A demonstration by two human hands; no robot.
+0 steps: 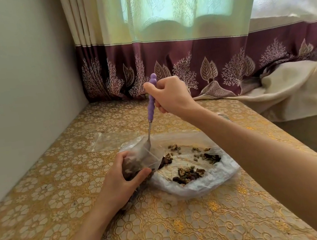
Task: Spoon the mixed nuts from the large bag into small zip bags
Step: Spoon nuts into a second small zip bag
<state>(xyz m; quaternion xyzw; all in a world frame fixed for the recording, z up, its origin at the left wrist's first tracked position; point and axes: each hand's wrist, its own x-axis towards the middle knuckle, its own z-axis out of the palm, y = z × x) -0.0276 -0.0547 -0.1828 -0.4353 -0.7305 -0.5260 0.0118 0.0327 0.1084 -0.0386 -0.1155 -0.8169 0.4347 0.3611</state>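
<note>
Right hand point(172, 95), centre frame, grip closed round purple spoon point(150, 108) handle, bowl dipped into mouth of small bag point(138, 159). Left hand point(120, 184) below, grip wrapped round that part-filled bag. Just right, touching it, large bag point(199, 183) spread open on desk point(42, 197), nuts point(187, 173) scattered inside. Empty zip bag point(107, 140) flat behind

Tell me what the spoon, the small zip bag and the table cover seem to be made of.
Spoon: shiny metal stem and bowl, with a matte purple beaded handle, probably plastic or silicone.
Small zip bag: thin clear plastic film; the nuts show through it.
Table cover: glossy gold floral sheet, likely embossed vinyl, judging by its sheen.
</note>
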